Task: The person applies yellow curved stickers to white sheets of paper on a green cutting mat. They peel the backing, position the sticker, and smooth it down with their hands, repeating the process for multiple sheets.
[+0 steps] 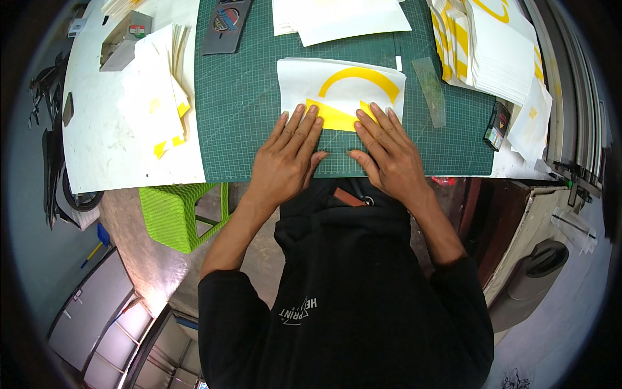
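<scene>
A white paper sheet point(301, 81) with a yellow arc and a yellow lower part lies in front of me on a green cutting mat point(246, 117). It looks folded or stacked, since several edges show along its top. My left hand point(288, 149) rests flat on its lower left edge, fingers stretched out and thumb toward the middle. Opposite it, my right hand point(389, 146) presses flat on the lower right edge with fingers apart. Between the two hands the yellow strip of the sheet is visible. Neither hand grips anything.
At the right stands a tall stack of folded white-and-yellow papers point(499, 58). More papers point(159, 91) lie at the left beside a grey metal box point(126, 42). A clear plastic strip point(429, 91), a small dark box point(497, 126) and a green stool point(172, 217) are nearby.
</scene>
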Demonstrator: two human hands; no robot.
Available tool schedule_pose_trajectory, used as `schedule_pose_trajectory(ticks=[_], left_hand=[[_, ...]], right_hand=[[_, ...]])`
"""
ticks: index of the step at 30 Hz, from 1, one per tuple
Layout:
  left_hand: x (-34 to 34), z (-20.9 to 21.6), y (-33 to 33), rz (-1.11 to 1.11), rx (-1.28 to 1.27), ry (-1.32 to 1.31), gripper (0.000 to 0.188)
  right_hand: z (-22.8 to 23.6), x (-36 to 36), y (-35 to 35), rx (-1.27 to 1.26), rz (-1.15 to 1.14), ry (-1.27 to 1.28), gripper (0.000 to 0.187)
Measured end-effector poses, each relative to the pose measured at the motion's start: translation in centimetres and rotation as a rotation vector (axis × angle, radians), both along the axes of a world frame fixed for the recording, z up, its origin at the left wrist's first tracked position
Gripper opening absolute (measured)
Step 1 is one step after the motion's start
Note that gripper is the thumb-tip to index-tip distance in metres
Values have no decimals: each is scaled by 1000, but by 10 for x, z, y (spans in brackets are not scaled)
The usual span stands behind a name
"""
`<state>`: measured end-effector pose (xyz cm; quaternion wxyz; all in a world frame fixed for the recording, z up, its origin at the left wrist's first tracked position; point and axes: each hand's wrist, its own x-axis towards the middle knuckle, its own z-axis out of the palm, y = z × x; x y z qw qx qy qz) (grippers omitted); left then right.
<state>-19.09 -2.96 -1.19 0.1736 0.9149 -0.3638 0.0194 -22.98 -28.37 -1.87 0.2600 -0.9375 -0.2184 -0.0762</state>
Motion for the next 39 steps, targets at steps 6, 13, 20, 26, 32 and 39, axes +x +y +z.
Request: schedule_pose_trajectory(ticks=[6,13,20,26,32,39], left_hand=[[1,-1,0,-2,-22,22,63],[1,-1,1,-1,-25,27,63],[1,-2,2,-4,-27,25,62],[-1,1,0,24,-16,40,63],[-10,-4,11,126,62,20,68],[-16,3,2,143,130,42,78]], right_hand=[[0,0,0,5,-9,1,50],[-2,0,0,-2,-8,-6,50],[-2,0,0,-21,-6,-2,50],[-3,0,-1,-45,-19,-31,48],[-1,-8,-23,-132,-80,-63,44],[-2,-14,-24,-168,-138,-78,43]])
